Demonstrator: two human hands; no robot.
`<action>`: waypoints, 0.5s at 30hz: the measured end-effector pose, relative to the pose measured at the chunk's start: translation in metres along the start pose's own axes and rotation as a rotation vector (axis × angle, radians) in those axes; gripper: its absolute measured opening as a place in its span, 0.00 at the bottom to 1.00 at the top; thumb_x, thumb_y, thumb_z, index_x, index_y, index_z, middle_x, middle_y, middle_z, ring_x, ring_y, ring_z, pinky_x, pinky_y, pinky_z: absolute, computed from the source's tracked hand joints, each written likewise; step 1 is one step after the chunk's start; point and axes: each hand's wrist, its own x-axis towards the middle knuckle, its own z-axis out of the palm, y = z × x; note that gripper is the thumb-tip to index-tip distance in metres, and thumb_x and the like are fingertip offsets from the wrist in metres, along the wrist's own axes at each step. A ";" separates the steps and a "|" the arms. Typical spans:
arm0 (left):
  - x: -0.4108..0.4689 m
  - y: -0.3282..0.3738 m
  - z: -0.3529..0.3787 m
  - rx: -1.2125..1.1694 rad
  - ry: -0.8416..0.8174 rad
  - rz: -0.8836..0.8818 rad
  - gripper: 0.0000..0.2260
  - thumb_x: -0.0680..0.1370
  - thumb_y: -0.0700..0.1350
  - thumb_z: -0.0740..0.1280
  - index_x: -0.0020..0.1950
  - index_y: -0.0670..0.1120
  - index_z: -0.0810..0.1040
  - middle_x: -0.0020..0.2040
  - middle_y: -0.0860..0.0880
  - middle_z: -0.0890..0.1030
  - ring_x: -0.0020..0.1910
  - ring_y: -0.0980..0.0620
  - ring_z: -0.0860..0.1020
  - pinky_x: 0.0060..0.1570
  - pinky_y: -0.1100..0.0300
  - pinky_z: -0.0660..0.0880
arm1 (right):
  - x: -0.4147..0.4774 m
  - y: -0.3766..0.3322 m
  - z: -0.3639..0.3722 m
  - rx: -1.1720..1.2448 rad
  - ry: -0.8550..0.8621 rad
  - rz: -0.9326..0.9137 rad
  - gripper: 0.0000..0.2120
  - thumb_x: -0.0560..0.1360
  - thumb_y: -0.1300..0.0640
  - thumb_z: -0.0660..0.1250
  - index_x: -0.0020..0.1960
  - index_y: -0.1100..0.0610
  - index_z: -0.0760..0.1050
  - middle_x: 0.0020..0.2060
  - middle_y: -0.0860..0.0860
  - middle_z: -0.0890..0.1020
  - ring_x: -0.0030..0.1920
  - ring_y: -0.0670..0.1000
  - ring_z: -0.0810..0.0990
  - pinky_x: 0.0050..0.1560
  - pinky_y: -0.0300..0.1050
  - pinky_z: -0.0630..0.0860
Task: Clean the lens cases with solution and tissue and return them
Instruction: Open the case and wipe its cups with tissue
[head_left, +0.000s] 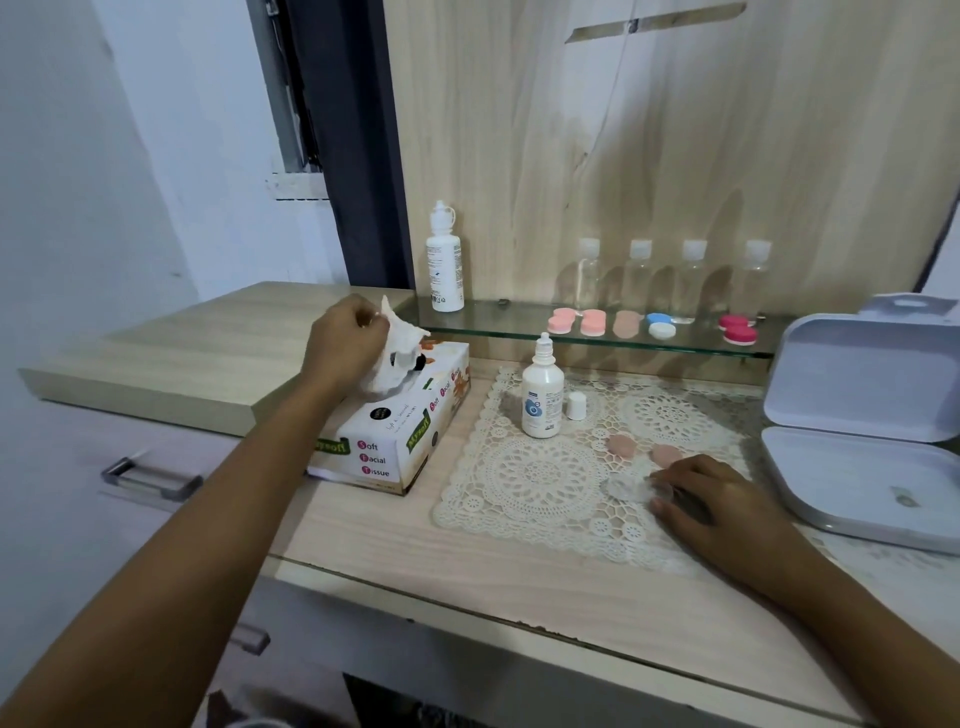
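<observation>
- Setting: pale wood-grain desk (467, 571) against a wooden back panel, with a lace mat (519, 483) at centre right.
- Clear lens case (626, 487), one, uncapped: on the mat, lower right of centre. The right hand (722, 499) rests on it, fingers curled over its right half.
- Pinkish caps (621, 447), two: loose on the mat, just above the case.
- Small solution bottle (543, 395), one, open: its white cap (576, 405) stands just beside it.
- Tissue (397, 353), one sheet: pinched in the left hand (345, 345), half out of the tissue box (395, 431), centre left.
- Glass shelf (519, 325), upper centre: apparently five coloured cases, one large bottle (445, 260) and four clear bottles.
- Open white box (857, 415), one: right edge.
- Risks: a sharp one-handed pull may tear the sheet or drag the box. An arm crossing the mat could tip the open bottle. The loose caps could get knocked off.
</observation>
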 end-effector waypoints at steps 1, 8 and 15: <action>0.000 0.002 -0.001 -0.073 -0.003 0.003 0.06 0.79 0.42 0.60 0.52 0.44 0.75 0.50 0.48 0.76 0.49 0.50 0.73 0.47 0.59 0.68 | 0.000 0.000 0.000 0.000 -0.003 0.000 0.12 0.73 0.53 0.68 0.55 0.54 0.79 0.47 0.43 0.74 0.49 0.44 0.72 0.50 0.39 0.67; -0.002 0.016 -0.008 -0.330 0.006 0.059 0.04 0.80 0.45 0.59 0.49 0.46 0.71 0.47 0.46 0.77 0.44 0.51 0.74 0.42 0.58 0.70 | 0.000 0.000 0.000 -0.001 -0.008 0.007 0.12 0.74 0.51 0.67 0.55 0.55 0.79 0.49 0.45 0.77 0.50 0.46 0.74 0.50 0.38 0.66; -0.035 0.051 0.003 -0.309 -0.246 0.158 0.07 0.82 0.42 0.56 0.52 0.46 0.73 0.42 0.51 0.76 0.37 0.57 0.72 0.33 0.68 0.69 | 0.000 -0.003 -0.001 -0.008 -0.014 0.022 0.13 0.74 0.51 0.67 0.57 0.54 0.78 0.52 0.47 0.77 0.50 0.44 0.72 0.50 0.38 0.66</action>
